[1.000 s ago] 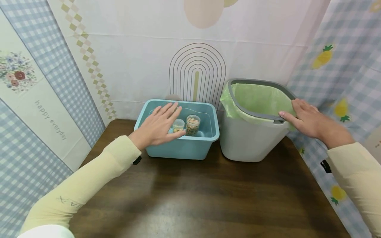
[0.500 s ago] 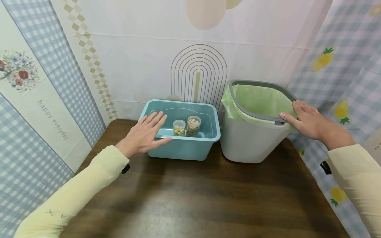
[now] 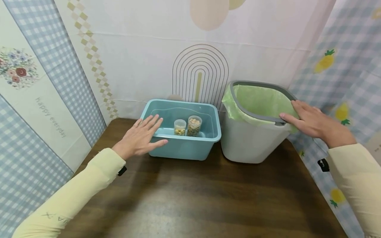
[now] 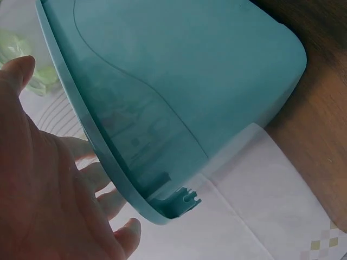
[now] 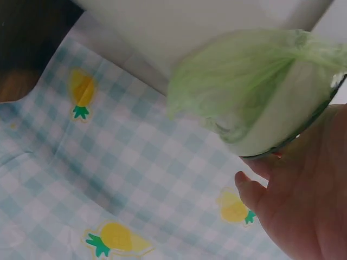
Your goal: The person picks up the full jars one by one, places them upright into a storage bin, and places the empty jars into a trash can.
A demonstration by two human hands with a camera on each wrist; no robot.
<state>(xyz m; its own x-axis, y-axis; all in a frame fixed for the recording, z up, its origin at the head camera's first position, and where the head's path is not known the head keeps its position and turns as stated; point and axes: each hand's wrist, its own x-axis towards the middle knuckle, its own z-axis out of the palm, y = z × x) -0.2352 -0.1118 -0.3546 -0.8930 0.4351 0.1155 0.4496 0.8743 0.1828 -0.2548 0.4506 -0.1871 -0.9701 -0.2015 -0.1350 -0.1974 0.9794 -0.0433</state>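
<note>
My left hand (image 3: pixel 139 138), fingers straight and spread, hovers palm down over the front left corner of the blue plastic bin (image 3: pixel 183 148). In the left wrist view its fingers lie close to the bin's rim (image 4: pixel 89 122). Two clear plastic jars stand inside: a shorter jar (image 3: pixel 180 128) with yellowish pieces and a taller jar (image 3: pixel 194 125) full of pale, nut-like pieces. My right hand (image 3: pixel 311 121) rests on the right side of the grey rim of a trash can (image 3: pixel 247 142), fingers extended and thumb at the front. A green bag (image 3: pixel 262 97) lines that can.
Both containers stand side by side at the back of a dark wooden table (image 3: pixel 190 198), close to a white printed cloth (image 3: pixel 134 66). Blue checked cloth hangs at both sides, the right-hand cloth (image 3: pixel 324 79) carrying pineapples.
My left hand has drawn back to the left and slightly toward me, so both jars now show fully. The right hand stays on the trash can's rim.
</note>
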